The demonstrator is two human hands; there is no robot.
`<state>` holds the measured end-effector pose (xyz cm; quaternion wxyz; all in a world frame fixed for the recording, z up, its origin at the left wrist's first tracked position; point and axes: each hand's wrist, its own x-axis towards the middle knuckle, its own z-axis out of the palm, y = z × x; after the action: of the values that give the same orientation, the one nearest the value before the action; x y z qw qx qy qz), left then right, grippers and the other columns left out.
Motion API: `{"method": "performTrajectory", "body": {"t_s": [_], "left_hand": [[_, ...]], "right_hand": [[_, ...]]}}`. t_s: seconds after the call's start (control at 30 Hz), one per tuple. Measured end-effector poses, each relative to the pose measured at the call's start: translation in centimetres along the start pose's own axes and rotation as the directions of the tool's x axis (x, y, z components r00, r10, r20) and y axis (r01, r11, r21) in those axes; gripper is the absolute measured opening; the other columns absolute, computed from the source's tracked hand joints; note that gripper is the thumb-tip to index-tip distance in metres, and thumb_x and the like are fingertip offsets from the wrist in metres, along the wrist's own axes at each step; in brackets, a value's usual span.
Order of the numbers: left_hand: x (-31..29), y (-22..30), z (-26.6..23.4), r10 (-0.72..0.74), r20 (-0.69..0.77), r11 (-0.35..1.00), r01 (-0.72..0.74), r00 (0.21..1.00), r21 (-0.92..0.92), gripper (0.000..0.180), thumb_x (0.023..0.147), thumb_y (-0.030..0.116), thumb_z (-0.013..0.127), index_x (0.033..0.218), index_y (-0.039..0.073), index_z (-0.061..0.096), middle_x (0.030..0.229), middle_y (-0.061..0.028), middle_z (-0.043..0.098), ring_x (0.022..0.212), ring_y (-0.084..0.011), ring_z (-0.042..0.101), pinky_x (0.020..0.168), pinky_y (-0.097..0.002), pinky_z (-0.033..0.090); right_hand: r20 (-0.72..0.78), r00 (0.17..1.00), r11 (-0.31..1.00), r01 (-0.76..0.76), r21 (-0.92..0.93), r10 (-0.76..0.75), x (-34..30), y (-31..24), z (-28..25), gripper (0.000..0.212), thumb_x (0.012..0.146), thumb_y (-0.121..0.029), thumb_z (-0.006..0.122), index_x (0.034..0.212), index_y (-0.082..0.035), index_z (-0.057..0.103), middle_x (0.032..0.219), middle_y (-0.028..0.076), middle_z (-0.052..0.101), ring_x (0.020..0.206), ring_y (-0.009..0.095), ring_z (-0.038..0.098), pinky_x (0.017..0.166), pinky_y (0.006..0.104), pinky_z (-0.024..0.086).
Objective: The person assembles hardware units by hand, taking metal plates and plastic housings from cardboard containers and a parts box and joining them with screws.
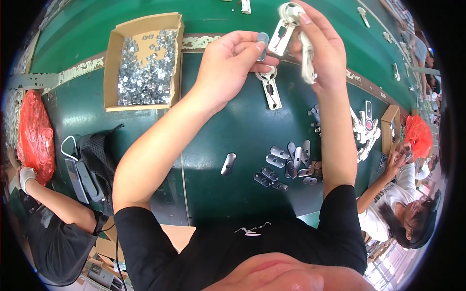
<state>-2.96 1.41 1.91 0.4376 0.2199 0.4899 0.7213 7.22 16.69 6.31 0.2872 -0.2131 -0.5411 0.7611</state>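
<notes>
My left hand (225, 68) pinches a small oval plate (262, 46), bluish grey and shiny, between thumb and fingers. My right hand (324, 53) is closed around a white plastic housing (282, 38) with a round ring at its top and a long slotted handle. A second white piece (307, 60), blurred, hangs from the same hand below the fingers; whether the two are joined I cannot tell. Below my left fingertips, a similar white housing (273, 94) with a thin red wire lies on the dark green table. One grey oval plate (228, 164) lies alone nearer to me.
Several grey oval plates (277, 153) are heaped at right centre. A cardboard tray (110, 72) of small metal parts stands far left. More white housings (366, 128) lie beyond my right forearm. A black bag (99, 150) and red plastic bag (36, 136) are left. Co-workers sit at both sides.
</notes>
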Motion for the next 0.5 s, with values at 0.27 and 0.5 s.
{"method": "performTrajectory", "body": {"t_s": [0.27, 0.5], "left_hand": [[-0.1, 0.0, -0.2, 0.015, -0.014, 1.0, -0.015, 1.0, -0.021, 0.03, 0.108, 0.015, 0.053, 0.127, -0.007, 0.06, 0.115, -0.0167, 0.073, 0.099, -0.0234, 0.075, 0.086, -0.0321, 0.061], [0.3, 0.0, 0.0, -0.021, 0.007, 0.991, 0.022, 1.0, -0.133, 0.04, 0.112, 0.028, 0.045, 0.122, -0.006, 0.063, 0.108, -0.0167, 0.074, 0.097, -0.0243, 0.075, 0.086, -0.034, 0.062]], "right_hand": [[0.101, 0.994, 0.999, -0.033, -0.038, 0.036, -0.6, 0.1, 1.1, 0.035, 0.101, -0.006, 0.066, 0.135, 0.001, 0.06, 0.106, 0.006, 0.072, 0.076, 0.006, 0.064, 0.066, 0.0183, 0.052], [0.122, 0.992, 0.962, 0.069, -0.265, -0.037, -0.3, 1.6, 0.4, 0.039, 0.102, -0.014, 0.066, 0.138, -0.002, 0.062, 0.104, 0.002, 0.069, 0.075, 0.004, 0.057, 0.065, 0.0193, 0.047]]}}
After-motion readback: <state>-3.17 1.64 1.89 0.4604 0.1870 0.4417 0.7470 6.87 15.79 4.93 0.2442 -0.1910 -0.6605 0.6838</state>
